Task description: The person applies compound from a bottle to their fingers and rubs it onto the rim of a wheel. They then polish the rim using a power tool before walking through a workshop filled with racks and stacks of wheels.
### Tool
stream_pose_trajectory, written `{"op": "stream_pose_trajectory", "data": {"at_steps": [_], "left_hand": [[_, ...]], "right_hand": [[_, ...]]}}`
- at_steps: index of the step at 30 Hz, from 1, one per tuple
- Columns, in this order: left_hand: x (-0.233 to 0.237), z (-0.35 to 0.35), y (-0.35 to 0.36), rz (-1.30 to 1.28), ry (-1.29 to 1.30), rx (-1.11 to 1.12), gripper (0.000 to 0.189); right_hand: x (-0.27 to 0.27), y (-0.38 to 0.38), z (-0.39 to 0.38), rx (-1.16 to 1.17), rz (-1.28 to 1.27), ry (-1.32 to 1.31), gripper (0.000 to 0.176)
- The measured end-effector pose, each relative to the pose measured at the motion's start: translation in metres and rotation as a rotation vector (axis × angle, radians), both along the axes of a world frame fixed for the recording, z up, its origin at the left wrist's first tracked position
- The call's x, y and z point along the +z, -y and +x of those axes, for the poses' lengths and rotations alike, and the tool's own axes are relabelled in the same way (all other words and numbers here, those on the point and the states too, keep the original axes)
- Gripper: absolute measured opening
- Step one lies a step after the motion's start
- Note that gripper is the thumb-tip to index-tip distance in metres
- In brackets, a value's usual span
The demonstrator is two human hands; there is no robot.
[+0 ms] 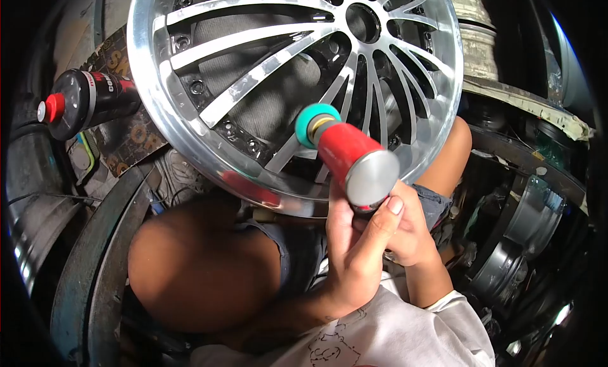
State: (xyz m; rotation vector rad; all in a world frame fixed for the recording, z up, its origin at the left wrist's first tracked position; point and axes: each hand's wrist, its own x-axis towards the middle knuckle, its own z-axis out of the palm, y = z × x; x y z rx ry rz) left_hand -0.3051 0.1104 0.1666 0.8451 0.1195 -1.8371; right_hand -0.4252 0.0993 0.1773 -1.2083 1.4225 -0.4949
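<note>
Head view.
- Tool, 1 pc: red body, round silver-metal end cap, teal pad at far end. Body lies just beyond L & R fingers, angled up & to L; grip mostly hidden in hands.
- L hand: fingers narrow, closed on tool's grip; thumb along near side, below end cap.
- R hand: closed round same grip from R side, up against L hand; some fingers hidden.
- Wheel, 1 pc: silver rim, multi-spoke, blk inner parts, ctr hole up top R. Pad is over lower spokes; contact unclear.
- Bottle, 1 pc: blk, red cap, L of wheel, tilted, cap end to L.
- Knee: bare, below wheel, L side.
- Shirt: lt-coloured, line print, btm of view.
</note>
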Motion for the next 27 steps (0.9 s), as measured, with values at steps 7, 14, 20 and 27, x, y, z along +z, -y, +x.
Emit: {"op": "stream_pose_trajectory", "data": {"at_steps": [7, 14, 20, 27], "left_hand": [[-0.007, -0.003, -0.005, -0.031, -0.018, -0.040, 0.058], [-0.006, -0.009, -0.015, 0.041, -0.040, 0.057, 0.054], [-0.008, -0.010, -0.015, 0.034, -0.030, 0.028, 0.050], [-0.010, -0.012, -0.013, 0.004, 0.006, 0.021, 0.046]], "right_hand": [[0.008, 0.003, 0.004, 0.044, 0.000, -0.123, 0.048], [0.004, 0.013, 0.000, 0.268, -0.037, -0.093, 0.058], [0.015, 0.029, 0.003, 0.472, 0.079, -0.243, 0.066], [0.005, 0.010, 0.005, 0.243, -0.126, -0.257, 0.058]]}}
